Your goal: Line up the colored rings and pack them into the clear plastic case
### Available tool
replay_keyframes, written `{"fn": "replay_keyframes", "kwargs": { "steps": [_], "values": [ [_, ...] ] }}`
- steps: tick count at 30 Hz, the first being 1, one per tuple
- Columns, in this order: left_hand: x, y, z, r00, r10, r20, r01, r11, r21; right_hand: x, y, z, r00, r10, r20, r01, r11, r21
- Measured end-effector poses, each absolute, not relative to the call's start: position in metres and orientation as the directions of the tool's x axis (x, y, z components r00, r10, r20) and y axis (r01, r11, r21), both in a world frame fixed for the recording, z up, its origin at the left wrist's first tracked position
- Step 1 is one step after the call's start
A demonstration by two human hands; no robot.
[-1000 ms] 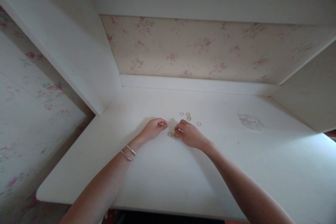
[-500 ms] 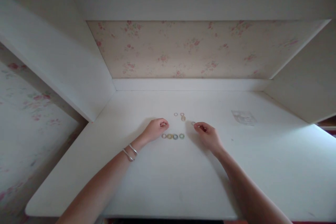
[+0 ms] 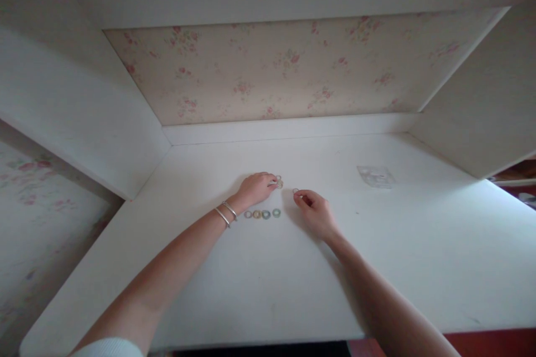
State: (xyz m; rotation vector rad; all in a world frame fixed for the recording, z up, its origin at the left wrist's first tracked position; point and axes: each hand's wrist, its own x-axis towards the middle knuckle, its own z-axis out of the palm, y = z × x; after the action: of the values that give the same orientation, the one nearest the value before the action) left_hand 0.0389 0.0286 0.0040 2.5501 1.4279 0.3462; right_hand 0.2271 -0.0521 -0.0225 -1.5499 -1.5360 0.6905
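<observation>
My left hand, wearing two silver bangles at the wrist, reaches over the table with thumb and fingers closing at the edge of a small pale ring. Another thin ring touches it just behind. To the right, my right hand pinches a thin ring between thumb and forefinger. Nearer to me lies a short row of rings: a pinkish one, a yellowish one, a blue-grey one and a green one a little apart.
A clear plastic bag lies on the right of the white table. White panels stand at the left and right, with a flowered back wall between them.
My left hand has moved forward and right to the pale rings, now covering one that lay in view. My right hand still holds its ring. The whole view has shifted and tilted slightly.
</observation>
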Motion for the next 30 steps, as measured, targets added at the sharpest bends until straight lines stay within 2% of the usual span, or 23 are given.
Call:
{"fn": "replay_keyframes", "kwargs": {
  "steps": [4, 11, 16, 27, 30],
  "values": [
    [0.046, 0.032, 0.003, 0.519, 0.848, 0.11, 0.799, -0.526, 0.29, 0.226, -0.053, -0.021, 0.083, 0.976, 0.202, 0.538, 0.127, -0.833],
    [0.055, 0.029, 0.004, 0.541, 0.836, 0.097, 0.815, -0.549, 0.187, 0.227, -0.053, -0.021, 0.079, 0.973, 0.217, 0.561, 0.136, -0.816],
    [0.048, 0.025, 0.005, 0.54, 0.837, 0.087, 0.822, -0.547, 0.157, 0.226, -0.054, -0.018, 0.061, 0.976, 0.207, 0.578, 0.134, -0.805],
    [0.027, 0.04, 0.005, 0.531, 0.845, 0.07, 0.794, -0.524, 0.308, 0.226, -0.054, -0.019, 0.049, 0.978, 0.202, 0.579, 0.137, -0.804],
    [0.025, 0.039, 0.008, 0.526, 0.849, 0.051, 0.798, -0.513, 0.315, 0.226, -0.054, -0.02, 0.045, 0.979, 0.198, 0.58, 0.136, -0.803]
  ]
}}
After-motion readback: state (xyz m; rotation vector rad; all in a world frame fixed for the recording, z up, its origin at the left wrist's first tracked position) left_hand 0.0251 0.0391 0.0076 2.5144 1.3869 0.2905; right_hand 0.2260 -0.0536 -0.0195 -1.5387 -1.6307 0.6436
